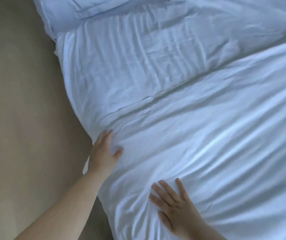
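A white duvet (216, 135) is spread over the bed and fills the right and middle of the view, its cloth drawn into long soft folds that run from lower left to upper right. Both hands lie on its near left part. The left hand (104, 151) rests right at the duvet's left edge, where the cloth drops toward the floor (17, 101); its fingers are stretched out straight and close together, pointing away from the person, and the thumb (118, 152) is spread to the side and presses into the cloth, which puckers slightly between thumb and fingers. It grasps nothing. The bare forearm (66, 201) reaches in from the lower left corner, across the beige floor. The right hand (175, 207) lies palm down on the duvet, nearer the person and well apart from the left one, with its fingers (180, 186) fanned wide and flat; a ridge of cloth is pushed up just in front of the fingertips. This hand too is fully open and holds nothing. Beyond the hands the duvet ends in a straight hemmed edge (156, 97) running diagonally across the bed. Past that edge lies a more finely wrinkled white layer (130, 58), perhaps the sheet, though the soft focus makes it hard to tell. At the top left sits a heap of bedding (90, 9), also white.
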The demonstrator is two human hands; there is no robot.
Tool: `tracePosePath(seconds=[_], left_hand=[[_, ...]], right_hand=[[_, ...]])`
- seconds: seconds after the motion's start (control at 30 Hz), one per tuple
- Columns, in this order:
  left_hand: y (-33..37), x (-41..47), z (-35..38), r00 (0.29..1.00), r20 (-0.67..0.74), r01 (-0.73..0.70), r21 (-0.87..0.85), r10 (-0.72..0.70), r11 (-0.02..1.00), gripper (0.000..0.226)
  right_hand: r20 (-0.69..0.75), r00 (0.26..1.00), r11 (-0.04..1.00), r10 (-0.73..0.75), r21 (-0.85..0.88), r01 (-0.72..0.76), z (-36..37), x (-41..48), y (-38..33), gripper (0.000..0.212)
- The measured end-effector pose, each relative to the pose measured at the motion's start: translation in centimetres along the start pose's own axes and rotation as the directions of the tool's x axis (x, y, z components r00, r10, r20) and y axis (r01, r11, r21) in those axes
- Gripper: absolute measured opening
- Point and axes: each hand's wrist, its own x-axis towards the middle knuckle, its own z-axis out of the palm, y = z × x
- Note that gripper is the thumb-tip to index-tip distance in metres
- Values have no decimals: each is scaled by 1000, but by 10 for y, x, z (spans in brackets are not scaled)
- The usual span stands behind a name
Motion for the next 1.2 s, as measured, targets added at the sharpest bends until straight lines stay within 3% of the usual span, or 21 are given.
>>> tracePosePath(seconds=[0.1,0.17,0.2,0.23,0.27,0.3,0.37,0.4,0.43,0.47,0.5,0.57,0.67,0.77,0.83,0.97,1.03,1.07,1.1,1.13,1.2], left_hand=[[20,35,11,1000,27,-4,87,2,996,77],[26,52,15,999,37,-9,132,4,991,85],[27,60,16,999,52,-12,152,4,988,86],[27,65,15,998,71,-17,184,4,983,85],[25,70,15,997,80,-35,222,18,974,83],[23,75,15,995,89,-57,253,35,966,78],[21,80,15,987,143,-104,279,65,955,63],[22,82,13,979,193,-124,276,72,953,52],[23,85,11,967,245,-141,265,74,954,42],[23,89,7,954,290,-158,252,81,955,33],[23,93,3,939,329,-185,243,99,952,29],[27,102,-6,893,412,-295,236,180,926,38],[39,105,-31,837,466,-423,214,288,881,46],[51,101,-68,817,392,-505,130,424,853,54],[46,108,-77,850,325,-467,101,414,879,57],[10,122,-44,885,432,-341,344,175,875,33],[-1,122,-31,892,438,-300,381,116,874,31],[-3,121,-29,895,433,-287,375,107,882,32],[-4,120,-31,897,432,-277,374,98,885,33],[-3,119,-34,897,435,-261,385,76,885,34],[-4,120,-41,896,442,-238,375,53,896,32]], right_hand=[[-87,991,995,99,18,-97,3,-4,-10,32],[-155,952,964,265,76,-256,-1,-10,-20,34],[-192,897,917,399,102,-386,-5,-14,-22,37],[-235,795,828,560,135,-544,-10,-20,-21,41],[-291,623,681,726,176,-711,-16,-28,-20,44],[-302,396,471,867,236,-850,-22,-39,-18,47],[-195,-99,-22,976,365,-931,-38,-54,-19,62],[-128,-325,-243,937,429,-870,-45,-59,-23,76],[-27,-506,-425,862,507,-750,-52,-61,-28,95],[95,-626,-557,774,571,-602,-58,-60,-33,110],[208,-671,-634,712,602,-485,-63,-57,-40,116],[313,-675,-684,668,615,-392,-69,-47,-58,101],[328,-715,-720,617,602,-345,-75,-37,-76,72],[198,-742,-666,641,625,-408,-90,-32,-82,57],[119,-715,-627,689,593,-505,-95,-26,-83,55],[118,-579,-580,807,344,-739,-67,-8,-108,52],[38,-520,-512,853,250,-822,-54,0,-122,64],[-27,-467,-449,884,233,-863,-46,-6,-128,61],[-35,-470,-449,882,239,-861,-37,-11,-136,50],[-120,-430,-388,895,267,-882,-33,-13,-147,40],[-259,-277,-185,925,329,-926,-31,-16,-135,39]])
